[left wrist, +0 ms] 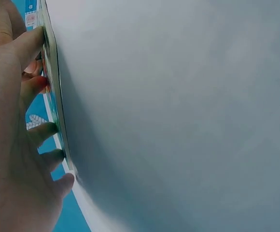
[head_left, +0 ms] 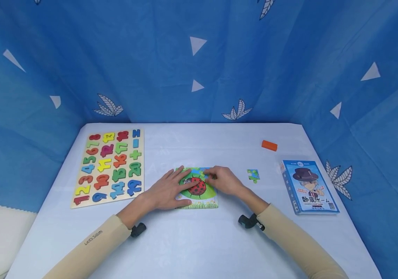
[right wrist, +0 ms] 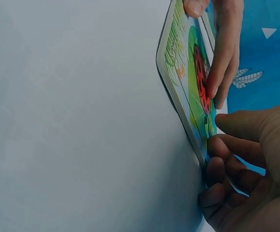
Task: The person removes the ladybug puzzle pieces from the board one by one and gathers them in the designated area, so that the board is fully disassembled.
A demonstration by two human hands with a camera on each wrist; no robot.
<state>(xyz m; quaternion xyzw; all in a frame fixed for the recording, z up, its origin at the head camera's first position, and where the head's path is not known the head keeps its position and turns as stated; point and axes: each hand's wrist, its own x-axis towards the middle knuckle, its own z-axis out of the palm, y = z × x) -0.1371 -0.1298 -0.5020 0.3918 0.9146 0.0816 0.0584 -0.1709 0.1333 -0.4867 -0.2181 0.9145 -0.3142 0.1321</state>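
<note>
A ladybug jigsaw puzzle (head_left: 199,201) in a flat tray lies at the middle of the table, with grass along its near edge. Over its left side my left hand (head_left: 169,190) lies with fingers spread, the index fingertip on the red ladybug (right wrist: 201,72) and the thumb near the lower edge. My right hand (head_left: 224,181) bends its fingers at the upper right corner, thumb and index close together there. In the right wrist view its lower fingers (right wrist: 213,193) curl at the puzzle's edge; the hand partly hides that corner. A loose puzzle piece (head_left: 253,174) lies right of this hand.
A wooden number board (head_left: 107,166) with coloured digits stands to the left. On the right lies a boxed card game (head_left: 310,188), with an orange block (head_left: 269,145) farther back. Blue curtain (head_left: 199,62) hangs behind the white table (head_left: 192,248).
</note>
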